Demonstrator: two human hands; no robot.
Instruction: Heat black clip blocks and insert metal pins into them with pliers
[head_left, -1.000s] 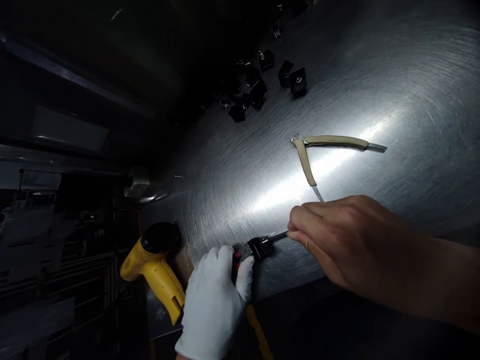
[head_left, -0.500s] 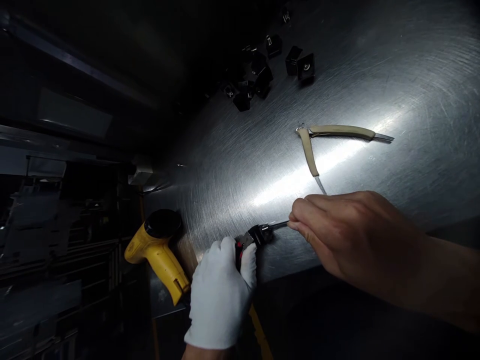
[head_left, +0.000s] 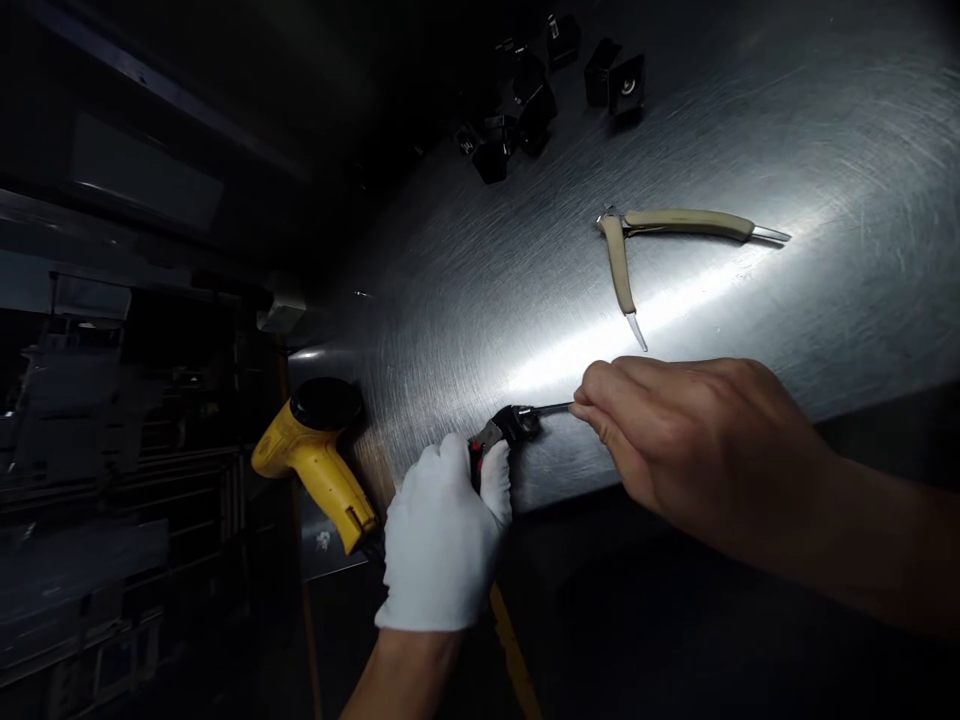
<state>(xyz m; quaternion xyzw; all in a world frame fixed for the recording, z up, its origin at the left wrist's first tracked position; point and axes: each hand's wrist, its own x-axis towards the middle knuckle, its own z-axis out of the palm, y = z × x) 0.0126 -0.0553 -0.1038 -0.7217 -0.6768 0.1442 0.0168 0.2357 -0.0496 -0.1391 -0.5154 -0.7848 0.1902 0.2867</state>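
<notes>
Colours, frame centre: hand tool (head_left: 487,437) grey at head, red bits by the glove. Block (head_left: 511,424) at it: black. Rod (head_left: 551,408) dark, silvery glint at block end. Glove (head_left: 439,540) plain white.

Right of centre: pliers-like tool (head_left: 686,220), tan sleeves, bare silver tips. Upper middle: loose blocks (head_left: 491,160) black, small silver glints.

Lower left: pistol-shaped tool (head_left: 322,475) yellow, black round end.

Worktop (head_left: 450,330) silver-grey, fine swirly scratch pattern, white glare streak across the middle. Bottom middle: floor strip (head_left: 511,645) yellow, patchy edges.
</notes>
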